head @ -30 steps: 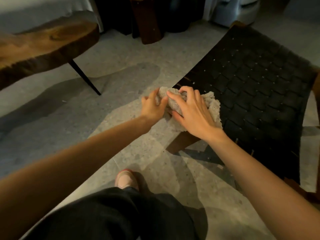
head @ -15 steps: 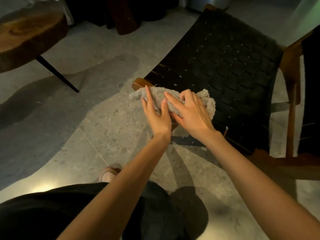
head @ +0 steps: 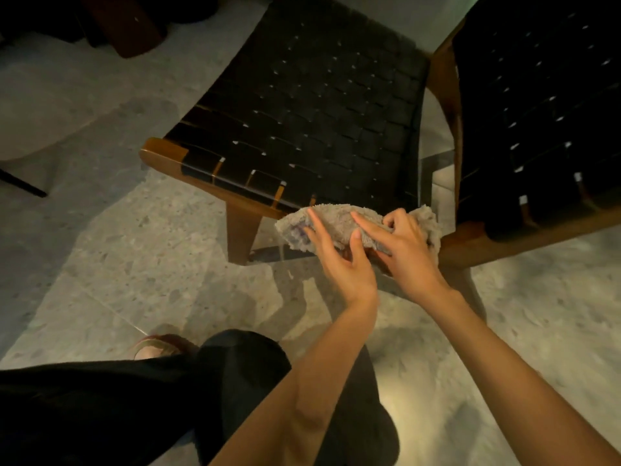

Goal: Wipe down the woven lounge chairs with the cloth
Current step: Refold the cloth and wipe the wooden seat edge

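At the near front edge of the left woven chair (head: 302,112), the right hand (head: 403,250) grips the bunched cloth (head: 336,215) in curled fingers while the left hand (head: 339,264) steadies it with straight fingers, apparently readying it; next it needs pressing flat and sweeping farther in.

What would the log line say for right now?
cloth: on woven chair front corner | left hand: flat on cloth | right hand: grips cloth

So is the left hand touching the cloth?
Touching. The head view shows the left hand with its straight fingers laid flat on the cloth, with no gap between them.
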